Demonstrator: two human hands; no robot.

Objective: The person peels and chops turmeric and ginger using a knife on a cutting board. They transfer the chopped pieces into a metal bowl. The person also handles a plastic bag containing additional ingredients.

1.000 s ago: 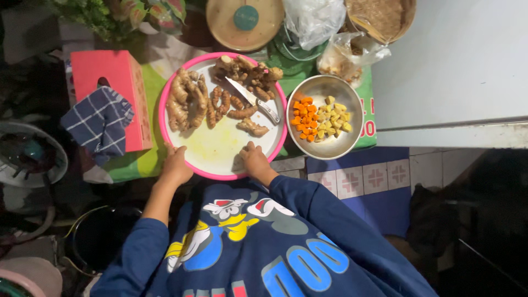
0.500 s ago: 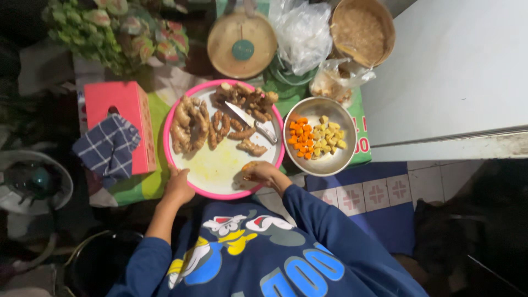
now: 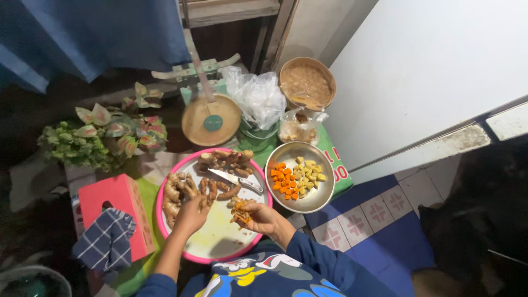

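A pink-rimmed round tray (image 3: 181, 250) lies in front of me, with several knobbly brown roots (image 3: 176, 192) piled along its far side and a knife (image 3: 236, 180) resting across them. My left hand (image 3: 190, 214) rests on the tray, touching the roots at the left. My right hand (image 3: 258, 215) is closed on a piece of root with orange flesh (image 3: 240, 214) over the tray's right side. A metal bowl (image 3: 324, 198) to the right holds orange and yellow cut pieces (image 3: 289, 179).
A pink tissue box (image 3: 118, 201) with a checked blue cloth (image 3: 104, 245) stands at the left. Behind the tray are a round scale dial (image 3: 212, 121), a clear plastic bag (image 3: 258, 96), a brown basket (image 3: 305, 82) and leafy plants (image 3: 104, 135). A white cabinet (image 3: 434, 71) stands at the right.
The view has tilted up and widened. My right hand moved from the tray's near rim onto the tray and took up a root piece. My left hand moved in to the roots.
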